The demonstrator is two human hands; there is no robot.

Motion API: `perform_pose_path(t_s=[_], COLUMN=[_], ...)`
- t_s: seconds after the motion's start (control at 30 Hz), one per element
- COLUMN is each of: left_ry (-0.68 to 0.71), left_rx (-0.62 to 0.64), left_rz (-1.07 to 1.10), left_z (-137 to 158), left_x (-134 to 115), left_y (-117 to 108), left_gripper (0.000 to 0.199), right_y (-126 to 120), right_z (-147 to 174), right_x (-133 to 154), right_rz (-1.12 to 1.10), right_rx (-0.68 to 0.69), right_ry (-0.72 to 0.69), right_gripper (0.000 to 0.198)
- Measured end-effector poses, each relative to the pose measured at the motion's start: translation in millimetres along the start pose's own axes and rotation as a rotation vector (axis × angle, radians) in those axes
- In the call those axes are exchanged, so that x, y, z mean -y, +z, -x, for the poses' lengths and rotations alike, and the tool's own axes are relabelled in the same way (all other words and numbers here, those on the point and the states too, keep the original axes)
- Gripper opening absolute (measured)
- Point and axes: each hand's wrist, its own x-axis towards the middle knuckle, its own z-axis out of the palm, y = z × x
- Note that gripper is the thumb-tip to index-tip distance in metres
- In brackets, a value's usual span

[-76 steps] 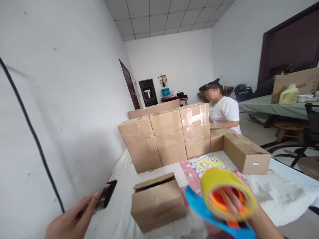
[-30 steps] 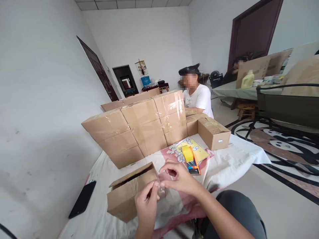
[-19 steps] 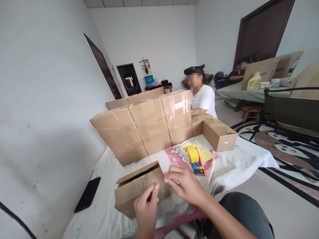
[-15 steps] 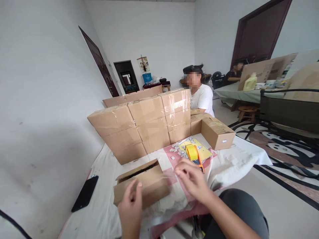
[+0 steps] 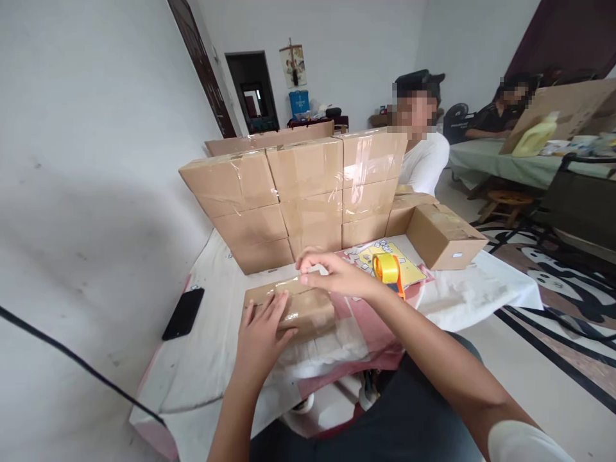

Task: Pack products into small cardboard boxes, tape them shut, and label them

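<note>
A small cardboard box (image 5: 315,314) lies in front of me with its top flaps down. My left hand (image 5: 264,327) presses on the box's left part, fingers spread over the top and front edge. Shiny clear tape (image 5: 291,316) shows on the box beside those fingers. Over the far edge of the top, my right hand (image 5: 320,273) has thumb and fingers pinched together, seemingly on an end of the clear tape, which is hard to see. Right of the box, an orange tape dispenser with a yellow roll (image 5: 387,273) rests on a yellow printed sheet (image 5: 407,260).
Stacked taped cardboard boxes (image 5: 308,192) form a wall behind the box. Another carton (image 5: 447,237) stands at the right. A black phone (image 5: 183,314) lies on the cloth at left. A person in a white shirt (image 5: 426,163) sits beyond the stack; another person (image 5: 500,115) sits farther back.
The box's raised flap is now down. My left hand has come to lie flat on the box, and my right hand has moved left to its far edge. The view has shifted.
</note>
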Motion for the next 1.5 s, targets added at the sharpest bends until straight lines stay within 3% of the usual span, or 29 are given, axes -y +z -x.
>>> perform_pose_path(t_s=[0.17, 0.3, 0.5, 0.9, 1.0, 1.1, 1.2, 1.33, 1.43, 1.5], left_ry=[-0.068, -0.051, -0.004, -0.036, -0.037, -0.004, 0.039, 0.043, 0.022, 0.024], left_rx=[-0.003, -0.035, -0.049, 0.018, 0.017, 0.001, -0.028, -0.076, -0.110, -0.130], left_rz=[0.011, -0.005, -0.029, -0.127, -0.130, -0.094, -0.067, -0.048, -0.028, -0.011], left_z=[4.4, 4.9, 6.3, 6.7, 6.9, 7.2, 7.9, 10.3, 12.2, 13.2], left_x=[-6.0, -7.3, -8.6, -22.8, -27.3, -28.3, -30.9, -39.7, -43.8, -43.8], left_y=[4.3, 3.2, 3.9, 4.4, 4.0, 2.6, 2.0, 4.9, 9.5, 12.8], left_gripper=[0.082, 0.083, 0.069, 0.047, 0.045, 0.046, 0.049, 0.062, 0.063, 0.061], right_y=[28.6, 34.3, 35.5, 37.6, 38.9, 38.4, 29.6, -4.4, -38.5, -57.5], right_z=[-13.2, -6.4, 0.4, -3.9, -2.9, -2.5, -0.7, 18.7, 52.4, 77.9], right_x=[-79.7, -108.5, -113.9, -112.0, -115.0, -114.7, -109.5, -102.9, -103.9, -107.0], right_rz=[0.200, 0.306, 0.290, 0.254, 0.289, 0.394, 0.519, 0.833, 1.086, 1.092], right_rx=[-0.001, -0.027, -0.102, -0.097, -0.167, -0.270, -0.332, -0.439, -0.561, -0.565], right_ry=[0.156, 0.209, 0.260, 0.235, 0.301, 0.490, 0.647, 0.691, 0.858, 1.056], right_gripper=[0.009, 0.011, 0.013, 0.017, 0.024, 0.039, 0.036, 0.030, 0.050, 0.066])
